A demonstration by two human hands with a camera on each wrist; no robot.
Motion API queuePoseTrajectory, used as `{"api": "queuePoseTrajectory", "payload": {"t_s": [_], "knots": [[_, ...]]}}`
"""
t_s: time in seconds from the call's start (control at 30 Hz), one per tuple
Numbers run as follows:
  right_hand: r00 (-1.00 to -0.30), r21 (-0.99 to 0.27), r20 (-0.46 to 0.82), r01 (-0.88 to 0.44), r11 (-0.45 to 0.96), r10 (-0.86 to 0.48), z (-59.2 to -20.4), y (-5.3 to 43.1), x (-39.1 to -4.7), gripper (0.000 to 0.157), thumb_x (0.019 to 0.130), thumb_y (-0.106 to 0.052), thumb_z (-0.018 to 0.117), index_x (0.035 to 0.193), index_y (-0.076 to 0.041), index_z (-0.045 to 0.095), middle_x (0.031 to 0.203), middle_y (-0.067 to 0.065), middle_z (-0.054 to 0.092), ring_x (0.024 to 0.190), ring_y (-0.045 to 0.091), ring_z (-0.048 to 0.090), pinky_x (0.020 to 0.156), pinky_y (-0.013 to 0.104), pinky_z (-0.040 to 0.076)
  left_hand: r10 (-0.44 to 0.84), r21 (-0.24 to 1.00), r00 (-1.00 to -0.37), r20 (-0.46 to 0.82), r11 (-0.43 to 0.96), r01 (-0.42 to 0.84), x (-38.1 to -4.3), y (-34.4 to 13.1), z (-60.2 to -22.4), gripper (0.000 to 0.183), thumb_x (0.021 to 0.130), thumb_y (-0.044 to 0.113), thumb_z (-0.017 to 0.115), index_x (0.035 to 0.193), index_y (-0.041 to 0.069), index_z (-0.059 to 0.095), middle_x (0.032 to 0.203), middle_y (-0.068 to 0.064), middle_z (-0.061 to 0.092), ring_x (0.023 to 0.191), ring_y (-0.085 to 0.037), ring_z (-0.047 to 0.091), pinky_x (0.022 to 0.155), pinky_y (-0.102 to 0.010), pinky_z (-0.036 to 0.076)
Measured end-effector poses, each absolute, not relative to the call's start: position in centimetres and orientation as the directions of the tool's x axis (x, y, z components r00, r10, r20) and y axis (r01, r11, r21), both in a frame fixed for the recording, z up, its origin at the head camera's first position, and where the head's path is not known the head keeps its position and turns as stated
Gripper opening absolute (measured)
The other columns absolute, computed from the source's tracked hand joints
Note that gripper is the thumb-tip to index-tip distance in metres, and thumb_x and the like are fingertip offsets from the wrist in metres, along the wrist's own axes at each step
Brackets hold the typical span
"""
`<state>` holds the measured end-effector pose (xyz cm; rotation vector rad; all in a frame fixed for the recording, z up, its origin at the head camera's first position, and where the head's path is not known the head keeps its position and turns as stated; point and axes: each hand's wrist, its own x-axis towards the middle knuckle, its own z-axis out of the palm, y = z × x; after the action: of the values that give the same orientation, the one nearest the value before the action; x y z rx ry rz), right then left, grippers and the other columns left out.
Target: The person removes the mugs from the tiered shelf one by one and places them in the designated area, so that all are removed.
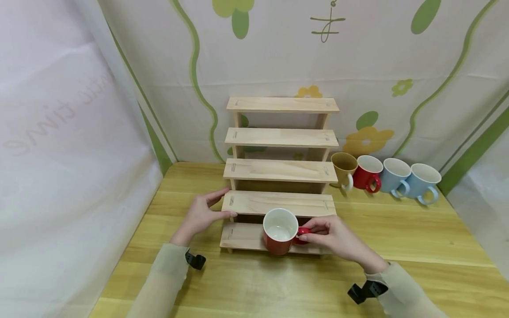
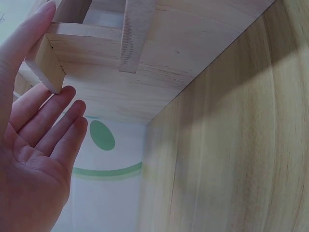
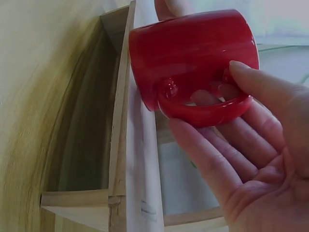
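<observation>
By its handle, a red mug [image 1: 277, 245] with a white inside is held in my right hand [image 1: 343, 237], the thumb and fingers pinching the handle. Its base is right at the lowest step [image 1: 242, 234] of a wooden tiered shelf [image 1: 278, 170], near the middle of that step. In the right wrist view the mug [image 3: 193, 53] stands close against the board, its handle towards the palm. My left hand [image 1: 202, 216] grips the left end of the second step up, thumb at the front edge and fingers at the back. The left wrist view shows the fingers [image 2: 67, 108] beside the board's end.
Right of the shelf, along the back of the wooden table [image 1: 397, 229], stand a mustard mug [image 1: 341, 170] with a white handle, another red mug [image 1: 363, 176] and two light blue mugs [image 1: 391, 179]. A printed cloth [image 1: 278, 57] hangs behind the shelf.
</observation>
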<state>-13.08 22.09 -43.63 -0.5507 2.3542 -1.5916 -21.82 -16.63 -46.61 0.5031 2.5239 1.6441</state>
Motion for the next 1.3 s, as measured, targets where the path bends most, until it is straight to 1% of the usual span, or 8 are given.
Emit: {"api": "queuePoseTrajectory", "payload": {"t_s": [0.27,0.5,0.63,0.8,1.0,1.13,1.3], "knots": [[-0.903,-0.930,0.035,-0.186,0.317,-0.428,-44.1,22.1,-13.0,0.013,0.092,-0.017,0.079,0.100,-0.008,0.077,0.093,0.003,0.076,0.085,0.023,0.074,0.074,0.032,0.061,0.321,0.906,-0.942,0.101,0.362,0.221,-21.7,-16.6,-46.5,0.083,0.076,0.044,0.091,0.146,0.014,0.058,0.145,0.005,0.056,0.136,-0.026,0.048,0.112,-0.044,0.039],[-0.908,-0.930,0.092,-0.225,0.289,-0.410,-44.2,22.2,-12.7,0.012,0.091,-0.013,0.080,0.101,-0.007,0.078,0.093,0.004,0.076,0.084,0.023,0.074,0.073,0.033,0.062,0.327,0.905,-0.938,0.112,0.357,0.232,-21.8,-16.6,-46.2,0.084,0.077,0.043,0.091,0.147,0.011,0.057,0.145,0.003,0.055,0.136,-0.026,0.048,0.112,-0.042,0.039],[-0.908,-0.931,0.120,-0.243,0.271,-0.402,-43.7,22.2,-12.7,0.012,0.091,-0.010,0.079,0.101,-0.005,0.078,0.094,0.005,0.076,0.085,0.022,0.074,0.073,0.032,0.062,0.326,0.906,-0.939,0.106,0.357,0.227,-21.8,-16.6,-46.2,0.083,0.076,0.043,0.091,0.146,0.013,0.057,0.145,0.004,0.055,0.136,-0.025,0.048,0.112,-0.041,0.040],[-0.912,-0.929,0.183,-0.282,0.238,-0.367,-42.2,22.6,-12.4,0.013,0.089,-0.002,0.078,0.102,-0.001,0.077,0.095,0.007,0.076,0.085,0.021,0.074,0.071,0.031,0.062,0.319,0.909,-0.943,0.097,0.358,0.215,-21.8,-16.5,-46.3,0.084,0.075,0.042,0.092,0.146,0.015,0.058,0.145,0.006,0.056,0.136,-0.023,0.048,0.112,-0.041,0.040],[-0.925,-0.911,0.246,-0.323,0.258,-0.290,-39.6,23.2,-11.9,0.013,0.087,0.002,0.078,0.100,-0.001,0.078,0.094,0.007,0.076,0.080,0.019,0.074,0.066,0.029,0.061,0.317,0.911,-0.944,0.091,0.357,0.208,-21.9,-16.6,-46.4,0.086,0.075,0.042,0.092,0.147,0.011,0.056,0.146,0.006,0.055,0.137,-0.023,0.047,0.113,-0.042,0.039],[-0.931,-0.907,0.275,-0.335,0.257,-0.241,-38.2,23.8,-11.9,0.014,0.087,0.006,0.076,0.101,0.003,0.076,0.095,0.008,0.076,0.081,0.019,0.074,0.068,0.029,0.061,0.315,0.911,-0.945,0.089,0.359,0.205,-21.9,-16.6,-46.4,0.086,0.075,0.042,0.092,0.147,0.011,0.056,0.146,0.005,0.055,0.137,-0.023,0.047,0.113,-0.042,0.039],[-0.943,-0.908,0.285,-0.323,0.267,-0.173,-36.8,25.3,-11.8,0.015,0.089,0.008,0.075,0.103,0.005,0.075,0.095,0.009,0.077,0.082,0.021,0.075,0.070,0.030,0.062,0.319,0.910,-0.943,0.091,0.359,0.209,-21.9,-16.6,-46.5,0.086,0.075,0.043,0.092,0.147,0.011,0.057,0.146,0.005,0.055,0.137,-0.023,0.048,0.112,-0.042,0.039]]}}
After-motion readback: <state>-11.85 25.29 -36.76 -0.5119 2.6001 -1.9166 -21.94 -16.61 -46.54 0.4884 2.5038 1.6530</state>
